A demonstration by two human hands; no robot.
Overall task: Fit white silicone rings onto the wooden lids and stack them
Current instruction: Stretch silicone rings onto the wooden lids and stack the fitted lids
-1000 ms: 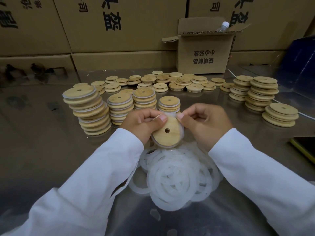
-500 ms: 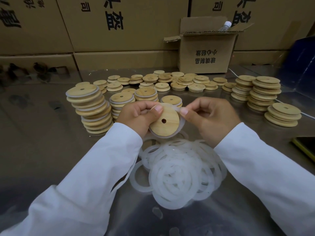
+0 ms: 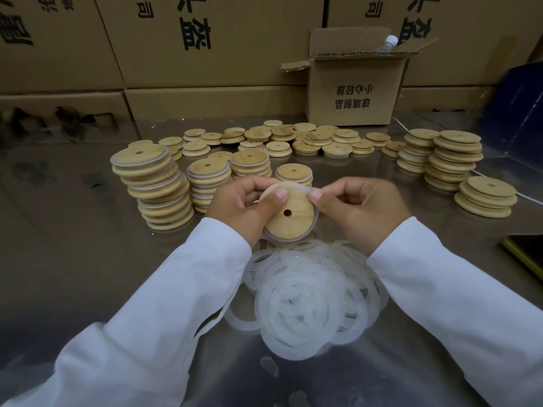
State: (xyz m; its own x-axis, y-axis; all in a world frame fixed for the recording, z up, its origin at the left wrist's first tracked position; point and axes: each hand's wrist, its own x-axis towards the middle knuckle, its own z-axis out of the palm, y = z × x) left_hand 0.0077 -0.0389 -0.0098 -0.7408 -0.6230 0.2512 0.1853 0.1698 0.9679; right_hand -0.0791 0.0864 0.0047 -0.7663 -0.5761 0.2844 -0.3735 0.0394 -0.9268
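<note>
My left hand (image 3: 238,207) grips a round wooden lid (image 3: 293,218) with a small centre hole, thumb on its face. A white silicone ring (image 3: 315,218) runs round the lid's lower and right edge. My right hand (image 3: 361,210) pinches that ring at the lid's upper right rim. Below my hands lies a pile of loose white rings (image 3: 311,298). Stacks of ringed lids (image 3: 152,186) stand to the left and just behind my hands, the nearest short stack (image 3: 293,171) right behind the held lid.
Bare lids lie scattered at the back (image 3: 293,139) and stand in stacks at the right (image 3: 455,160), with a low stack (image 3: 484,198) nearer. An open cardboard box (image 3: 355,83) holding a bottle stands behind, with large cartons along the back wall. A yellow-edged object (image 3: 526,254) sits at right.
Both hands have lifted the lid away from the ring pile and tilted it. My right hand's pinch on the ring has stayed at the lid's upper right rim.
</note>
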